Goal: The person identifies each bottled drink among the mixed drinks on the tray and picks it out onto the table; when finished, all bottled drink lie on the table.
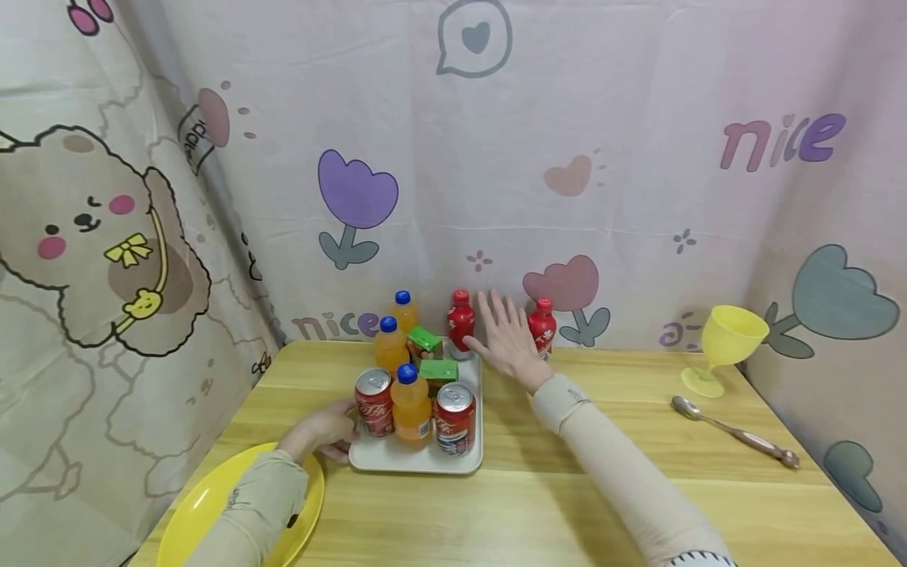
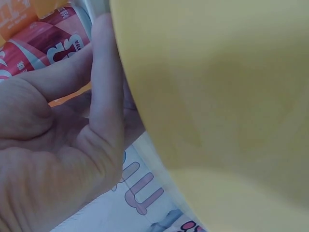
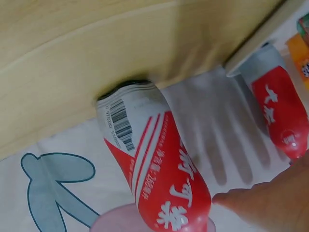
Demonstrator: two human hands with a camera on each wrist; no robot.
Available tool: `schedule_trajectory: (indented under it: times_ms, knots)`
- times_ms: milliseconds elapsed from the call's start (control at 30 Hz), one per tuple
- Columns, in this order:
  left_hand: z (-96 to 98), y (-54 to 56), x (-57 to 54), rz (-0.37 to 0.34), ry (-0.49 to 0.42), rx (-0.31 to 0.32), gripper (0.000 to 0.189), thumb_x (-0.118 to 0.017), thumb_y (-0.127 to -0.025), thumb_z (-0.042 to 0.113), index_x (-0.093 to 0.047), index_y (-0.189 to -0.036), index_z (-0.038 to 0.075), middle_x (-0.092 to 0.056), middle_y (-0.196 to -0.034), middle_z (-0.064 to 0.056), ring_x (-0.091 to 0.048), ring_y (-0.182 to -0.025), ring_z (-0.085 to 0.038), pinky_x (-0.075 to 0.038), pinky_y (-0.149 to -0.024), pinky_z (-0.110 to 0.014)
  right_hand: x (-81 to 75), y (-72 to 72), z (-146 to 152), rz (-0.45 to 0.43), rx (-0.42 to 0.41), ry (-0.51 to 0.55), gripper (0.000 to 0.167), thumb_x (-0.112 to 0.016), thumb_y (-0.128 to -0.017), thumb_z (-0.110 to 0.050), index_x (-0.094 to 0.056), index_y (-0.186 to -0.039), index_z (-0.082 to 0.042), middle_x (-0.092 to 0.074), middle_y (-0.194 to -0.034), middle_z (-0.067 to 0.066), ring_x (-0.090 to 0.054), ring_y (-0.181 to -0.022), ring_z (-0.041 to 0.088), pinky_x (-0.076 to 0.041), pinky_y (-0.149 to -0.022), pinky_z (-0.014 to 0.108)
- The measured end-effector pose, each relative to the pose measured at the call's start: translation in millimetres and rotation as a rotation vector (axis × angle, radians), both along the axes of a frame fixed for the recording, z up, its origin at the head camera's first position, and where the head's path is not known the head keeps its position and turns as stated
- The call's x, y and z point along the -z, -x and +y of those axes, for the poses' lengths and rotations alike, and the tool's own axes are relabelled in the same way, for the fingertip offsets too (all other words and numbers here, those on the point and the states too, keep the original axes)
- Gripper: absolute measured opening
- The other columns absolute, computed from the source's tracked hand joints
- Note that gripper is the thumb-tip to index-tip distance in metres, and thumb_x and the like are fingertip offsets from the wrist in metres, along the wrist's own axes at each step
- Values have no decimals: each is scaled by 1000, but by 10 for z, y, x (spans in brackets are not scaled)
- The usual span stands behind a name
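Observation:
A white tray [image 1: 453, 465] holds several drinks: two red cola cans [image 1: 456, 421], several orange drink bottles [image 1: 412, 413], green-topped drink boxes [image 1: 438, 370] and a red-capped bottle [image 1: 460, 321] at its back right. My left hand [image 1: 327, 429] grips the tray's left edge beside a can; in the left wrist view its fingers [image 2: 106, 72] reach the rim. Fingers spread, my right hand [image 1: 508, 340] is between that red bottle and a second red bottle [image 1: 542, 327], which stands on the table by the back cloth. A barcode shows on the second bottle [image 3: 154, 159] in the right wrist view.
At the front left lies a yellow plate [image 1: 312, 512], partly under my left forearm. A yellow goblet [image 1: 730, 339] stands at the back right, with a metal spoon [image 1: 737, 431] before it. Patterned cloth [image 1: 453, 157] hangs behind the wooden table [image 1: 567, 504].

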State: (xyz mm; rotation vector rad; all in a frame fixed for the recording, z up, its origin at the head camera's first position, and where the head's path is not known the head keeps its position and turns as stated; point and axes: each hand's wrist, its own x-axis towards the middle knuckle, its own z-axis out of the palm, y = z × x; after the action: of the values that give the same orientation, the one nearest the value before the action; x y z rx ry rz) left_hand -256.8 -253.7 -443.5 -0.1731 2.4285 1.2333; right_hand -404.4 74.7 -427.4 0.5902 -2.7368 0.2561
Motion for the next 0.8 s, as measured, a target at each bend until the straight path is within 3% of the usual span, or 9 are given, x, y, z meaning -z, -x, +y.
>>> schedule_trajectory:
  times_ms: [133, 300, 500, 667, 800]
  knots:
    - [-3, 5, 14, 0, -5, -4, 82, -54, -94, -9, -17, -166, 1, -67, -91, -20, -67, -73, -25, -64, -58, -31, 65, 60, -47, -39, 4, 34, 98, -46, -102, -70, -1, -171, -18, -6, -179, 15, -17, -162, 48, -19, -133, 68]
    - [15, 1, 6, 3, -15, -8, 82, -54, -93, -10, -17, -166, 1, -67, -91, -20, -67, -72, -24, -64, -57, -30, 119, 110, -88, -98, -35, 175, 98, -50, -102, -66, 0, -171, -17, -19, -174, 21, -28, -158, 48, -29, -130, 66]
    - [46, -15, -13, 1, -14, -6, 81, -53, -94, -9, -19, -166, 1, -67, -91, -20, -67, -72, -24, -64, -57, -30, 170, 121, -125, -206, -58, 330, 99, -52, -103, -65, 6, -171, -22, -18, -174, 22, -32, -156, 48, -33, -129, 63]
    - [39, -7, -11, -6, -1, -12, 80, -53, -95, -9, -18, -166, 1, -67, -92, -19, -67, -73, -24, -64, -57, -30, 237, 133, -206, -258, -59, 378, 102, -54, -102, -65, 10, -170, -25, -20, -173, 23, -38, -152, 49, -38, -127, 62]
    - [28, -5, -3, -9, -1, -18, 80, -53, -95, -9, -19, -166, 2, -67, -93, -19, -67, -73, -24, -64, -58, -31, 278, 141, -276, -303, -78, 466, 102, -59, -103, -56, 10, -170, -25, -22, -170, 27, -38, -152, 49, -37, -127, 63]
